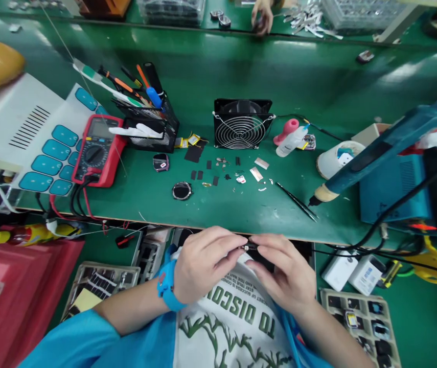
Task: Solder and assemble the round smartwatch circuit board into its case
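Note:
Near the bench's front edge, my left hand [211, 259] and my right hand [285, 268] meet in front of my chest. Between their fingertips is a small dark part [249, 246] with a light bit on it, pinched from both sides. Its details are too small to tell. On the green bench [145, 197] beyond lie a round watch-like piece [182, 190], a dark square casing [161, 162], several small black pads, metal strips [256, 174] and black tweezers [297, 201].
A fan [243, 125] stands at the back, with a white bottle [292, 141] beside it. A red multimeter [98, 148] and tool holder [170, 125] are left; a blue-handled tool [387, 148] slants at right. Parts trays [389, 306] flank me below. Another person's hand [262, 18] is at the far shelf.

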